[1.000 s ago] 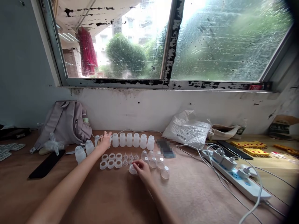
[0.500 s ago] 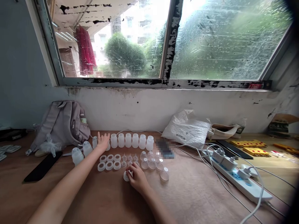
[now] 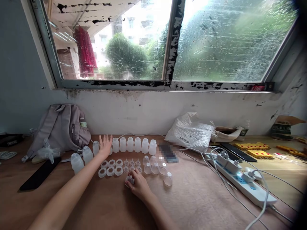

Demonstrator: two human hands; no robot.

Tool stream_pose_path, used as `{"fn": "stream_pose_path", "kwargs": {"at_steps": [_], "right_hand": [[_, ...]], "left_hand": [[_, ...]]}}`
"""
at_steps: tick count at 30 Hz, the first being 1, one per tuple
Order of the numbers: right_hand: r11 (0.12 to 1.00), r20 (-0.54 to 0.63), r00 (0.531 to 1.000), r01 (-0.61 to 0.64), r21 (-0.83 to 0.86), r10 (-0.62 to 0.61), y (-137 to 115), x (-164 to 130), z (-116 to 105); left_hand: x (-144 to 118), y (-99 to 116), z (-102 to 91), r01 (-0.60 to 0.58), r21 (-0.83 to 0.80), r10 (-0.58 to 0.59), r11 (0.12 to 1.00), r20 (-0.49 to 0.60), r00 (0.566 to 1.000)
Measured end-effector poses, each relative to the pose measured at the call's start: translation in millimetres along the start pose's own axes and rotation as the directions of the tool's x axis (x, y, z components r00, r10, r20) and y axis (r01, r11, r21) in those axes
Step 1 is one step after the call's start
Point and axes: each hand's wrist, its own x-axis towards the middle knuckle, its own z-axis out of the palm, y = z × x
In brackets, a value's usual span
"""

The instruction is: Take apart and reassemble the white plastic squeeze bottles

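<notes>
- Cap (image 3: pixel 129 180), a small translucent plastic piece, sits on the surface (image 3: pixel 192 198) under the fingertips of the right hand (image 3: pixel 137 185), just near of the rows of parts; the fingers curl closed around it, pinching it.
- Left hand (image 3: pixel 105 145) lies well beyond it, fingers spread wide and holding nothing, at the left end of the far row of white bottles (image 3: pixel 134 144), touching or just beside the first of them; which, I cannot tell.
- Step in hand, as I judge it: picking one small part out of the laid-out set while the other hand reaches for a bottle. The next move would call for lifting the cap clear without knocking the neighbouring clear cups (image 3: pixel 154 167), and for the left hand to close on a single bottle without toppling the row.
- Between the hands lie two short rows of white rings (image 3: pixel 110 167) and some small pointed nozzles (image 3: pixel 131 163); three more bottles (image 3: pixel 77 162) stand apart on the left.
- Farther out: a grey backpack (image 3: pixel 62 127) and a black phone (image 3: pixel 39 174) on the left, a white plastic bag (image 3: pixel 190 132) and a power strip (image 3: pixel 242 180) with cables on the right.
- Hard to make out: the right hand covers most of the cap, so its exact shape is unclear; a blurred patch (image 3: pixel 168 152) hides something right of the bottles; the picture's right edge is darkened.
</notes>
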Motion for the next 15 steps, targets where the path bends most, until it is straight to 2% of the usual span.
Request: {"fn": "stream_pose_path", "kwargs": {"at_steps": [3,4,6,8,11,15], "right_hand": [[1.000,-0.042,0.999,0.002,0.009,-0.002,1.1,0.9,0.9],[1.000,-0.063,0.998,0.003,0.021,-0.001,1.0,1.2,1.0],[0.999,-0.102,0.995,-0.003,0.052,0.008,0.4,1.6,1.9],[0.996,-0.127,0.992,-0.007,0.084,0.018,-0.1,1.5,4.1],[0.992,-0.141,0.990,0.011,0.124,0.006,-0.5,0.5,9.2],[0.975,-0.133,0.991,0.057,0.215,-0.029,-3.0,-1.2,14.0]], "left_hand": [[-22.3,10.2,-13.8,-0.039,-0.092,0.031,0.995,-0.083,0.996],[-36.0,15.1,-17.0,-0.095,-0.207,0.065,0.974,-0.149,0.987],[-70.5,26.4,-18.8,-0.231,-0.446,0.154,0.865,-0.202,0.967],[-107.6,36.9,-15.0,-0.290,-0.606,0.231,0.741,-0.175,0.957],[-147.3,45.9,-6.0,-0.283,-0.726,0.298,0.627,-0.112,0.948],[-157.8,45.7,-1.0,-0.236,-0.802,0.364,0.548,-0.025,0.931]]}}
